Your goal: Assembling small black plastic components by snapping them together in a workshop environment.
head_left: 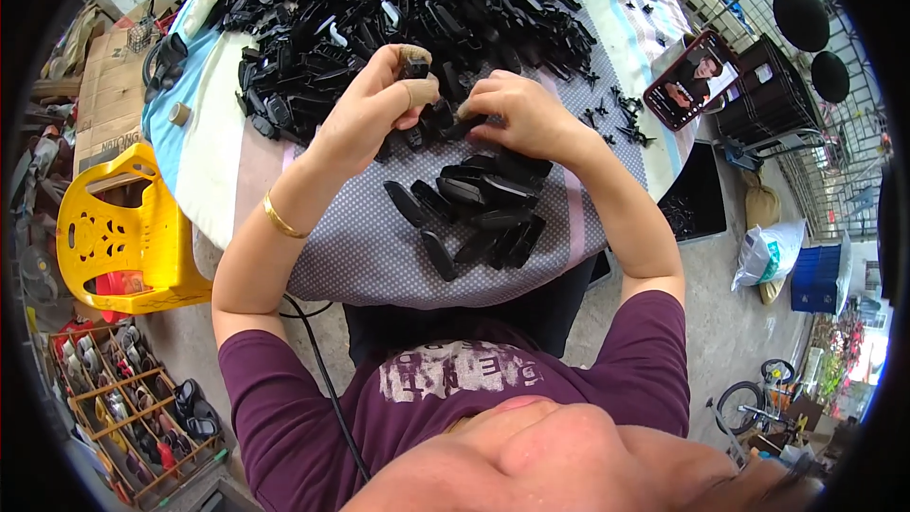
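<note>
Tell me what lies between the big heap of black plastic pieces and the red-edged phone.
In the head view, small, thin black parts lie scattered there on the pale, patterned fabric tablecloth.

- Large parts heap (313,28): on far half of table (332,261)
- Small parts pile (483,192): on table's near part
- Left hand (391,100), right hand (519,118): over table's middle
- Phone (692,81): at table's right edge
- Small cylinder (178,114): on table's left side
- Chair (180,248): left of table
- Shoe rack (119,378): near-left of table
- Bicycle (744,408): near-right of table
</note>
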Tool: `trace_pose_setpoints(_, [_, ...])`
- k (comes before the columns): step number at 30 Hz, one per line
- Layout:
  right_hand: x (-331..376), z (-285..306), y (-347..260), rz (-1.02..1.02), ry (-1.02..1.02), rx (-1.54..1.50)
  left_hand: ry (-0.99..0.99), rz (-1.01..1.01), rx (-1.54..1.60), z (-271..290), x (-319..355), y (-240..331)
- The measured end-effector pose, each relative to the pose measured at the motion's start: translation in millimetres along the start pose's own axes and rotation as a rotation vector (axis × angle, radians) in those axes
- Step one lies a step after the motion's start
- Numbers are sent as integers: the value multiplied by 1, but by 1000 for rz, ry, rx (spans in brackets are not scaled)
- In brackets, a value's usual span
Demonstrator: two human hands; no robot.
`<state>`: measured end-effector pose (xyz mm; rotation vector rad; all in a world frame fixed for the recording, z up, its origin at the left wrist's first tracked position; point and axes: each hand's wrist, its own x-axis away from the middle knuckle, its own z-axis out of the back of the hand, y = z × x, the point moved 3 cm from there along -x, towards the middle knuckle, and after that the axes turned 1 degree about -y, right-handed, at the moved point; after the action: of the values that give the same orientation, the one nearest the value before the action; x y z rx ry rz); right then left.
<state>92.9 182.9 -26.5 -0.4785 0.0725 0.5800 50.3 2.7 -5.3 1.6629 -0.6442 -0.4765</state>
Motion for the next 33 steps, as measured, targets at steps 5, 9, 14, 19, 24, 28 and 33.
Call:
trace_pose_setpoints(5, [1, 13, -2, 70, 180, -226, 113, -61, -127, -1, 7, 1])
trace_pose_setpoints(9, [3, 15, -3, -185, 245, -864, 239, -368, -584, -5, 10, 2])
trace_pose_setpoints(14, [1, 7, -9, -181, 290, -1028, 227, -619, -982, -19, 21, 14])
trace_pose_setpoints(19, [0, 3, -11, -167, 262, -1012, 136, -256, -165, -11, 10, -6])
trace_pose_setpoints(24, [1, 2, -15, -195, 332, -889, 140, -270, -183, -10, 11, -9])
trace_pose_setpoints(28, [1, 2, -19, -172, 362, -899, 158, -255, -207, -10, 12, -7])
trace_pose_setpoints(33, [2, 1, -19, -190, 374, -888, 186, -245, -250, -9, 12, -7])
